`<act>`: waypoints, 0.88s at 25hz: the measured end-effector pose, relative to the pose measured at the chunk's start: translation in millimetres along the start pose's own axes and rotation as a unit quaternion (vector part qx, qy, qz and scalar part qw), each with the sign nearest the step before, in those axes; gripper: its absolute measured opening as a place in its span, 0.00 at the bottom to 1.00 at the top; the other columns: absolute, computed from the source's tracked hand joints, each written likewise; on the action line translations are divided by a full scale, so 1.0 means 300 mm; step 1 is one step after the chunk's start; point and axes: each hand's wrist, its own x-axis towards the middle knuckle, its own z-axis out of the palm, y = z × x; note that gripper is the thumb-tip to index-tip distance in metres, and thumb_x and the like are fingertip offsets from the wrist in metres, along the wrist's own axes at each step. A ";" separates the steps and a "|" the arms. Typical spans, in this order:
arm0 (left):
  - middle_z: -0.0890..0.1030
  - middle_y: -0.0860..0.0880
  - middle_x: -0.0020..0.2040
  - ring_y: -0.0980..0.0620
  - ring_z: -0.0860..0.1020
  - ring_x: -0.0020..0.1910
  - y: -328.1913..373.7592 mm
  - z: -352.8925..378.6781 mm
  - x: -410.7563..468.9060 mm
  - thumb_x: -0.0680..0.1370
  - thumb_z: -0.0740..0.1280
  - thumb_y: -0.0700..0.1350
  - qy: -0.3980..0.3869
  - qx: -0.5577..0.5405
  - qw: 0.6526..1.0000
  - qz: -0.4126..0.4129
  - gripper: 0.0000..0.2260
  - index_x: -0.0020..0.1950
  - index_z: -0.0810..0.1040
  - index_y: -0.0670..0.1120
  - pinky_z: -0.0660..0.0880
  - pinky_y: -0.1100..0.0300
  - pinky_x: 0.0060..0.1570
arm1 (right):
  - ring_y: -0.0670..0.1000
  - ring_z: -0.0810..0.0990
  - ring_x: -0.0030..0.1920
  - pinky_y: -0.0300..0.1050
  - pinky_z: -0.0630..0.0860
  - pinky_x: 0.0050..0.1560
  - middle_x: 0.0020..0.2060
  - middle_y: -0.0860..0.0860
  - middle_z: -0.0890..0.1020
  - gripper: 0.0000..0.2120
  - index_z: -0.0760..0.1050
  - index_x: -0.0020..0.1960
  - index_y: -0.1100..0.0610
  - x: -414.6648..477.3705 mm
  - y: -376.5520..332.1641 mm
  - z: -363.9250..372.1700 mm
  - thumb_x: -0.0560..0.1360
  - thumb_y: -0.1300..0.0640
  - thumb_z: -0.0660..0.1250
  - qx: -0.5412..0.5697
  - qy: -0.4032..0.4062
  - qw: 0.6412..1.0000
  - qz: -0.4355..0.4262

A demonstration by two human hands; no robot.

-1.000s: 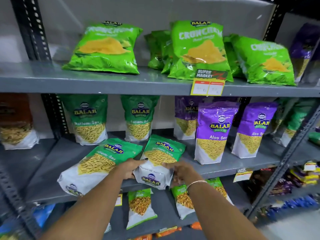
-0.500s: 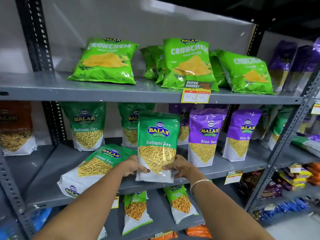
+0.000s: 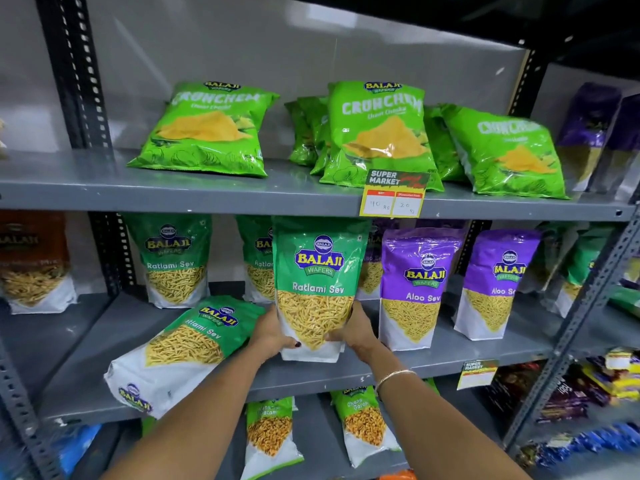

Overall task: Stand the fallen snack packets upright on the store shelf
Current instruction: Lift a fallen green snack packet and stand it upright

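the middle shelf (image 3: pixel 398 365) has a bare grey stretch at its left, between the orange packet (image 3: pixel 33 261) cut off by the frame edge and the fallen ratlami sev packet (image 3: pixel 180 348), which lies on its back, tilted, its white bottom hanging a little past the shelf's front lip. behind it a green packet (image 3: pixel 175 259) stands upright near the back wall. the left hand (image 3: pixel 273 332) comes up from below, forearm slanting in from the bottom edge, fingers curled round the left side of the held ratlami sev packet (image 3: pixel 317 289), thumb with dark polish pressed on its front. that packet stands upright at the shelf's front, its top just under the lip of the top shelf (image 3: pixel 207 199); i can't tell whether its base rests on the shelf or hangs just above. it hides most of another green packet (image 3: pixel 258 261) behind. the right hand (image 3: pixel 353 332), bracelet (image 3: pixel 394 375) on the wrist, clasps the packet's right side, fingers wrapped behind and out of sight. just beside it stand two purple aloo sev packets (image 3: pixel 417 289), with open shelf in front. the price tag (image 3: pixel 393 195) digits are hard to read. far right packets blur behind the slanted upright (image 3: pixel 585 320).
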 end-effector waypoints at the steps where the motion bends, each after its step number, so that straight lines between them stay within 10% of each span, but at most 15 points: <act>1: 0.72 0.40 0.68 0.42 0.71 0.67 -0.017 0.019 0.010 0.65 0.77 0.38 0.014 -0.006 1.000 0.000 0.37 0.69 0.63 0.38 0.70 0.52 0.65 | 0.54 0.74 0.58 0.49 0.74 0.55 0.56 0.58 0.77 0.38 0.64 0.62 0.64 0.002 0.002 0.007 0.56 0.75 0.75 -0.024 0.005 1.000 0.007; 9: 0.75 0.37 0.66 0.41 0.72 0.65 -0.120 0.144 0.048 0.64 0.76 0.35 0.101 -0.042 0.994 -0.028 0.33 0.66 0.66 0.36 0.71 0.49 0.63 | 0.59 0.75 0.60 0.42 0.67 0.46 0.59 0.62 0.77 0.26 0.61 0.52 0.60 0.086 0.115 0.077 0.62 0.72 0.72 -0.101 0.015 0.994 -0.030; 22: 0.72 0.40 0.69 0.41 0.71 0.67 -0.109 0.068 -0.003 0.66 0.76 0.38 0.048 -0.039 0.997 -0.037 0.38 0.71 0.60 0.41 0.71 0.48 0.64 | 0.60 0.69 0.67 0.53 0.69 0.64 0.65 0.62 0.72 0.38 0.57 0.66 0.66 0.043 0.069 0.022 0.64 0.70 0.74 -0.101 -0.089 0.991 0.007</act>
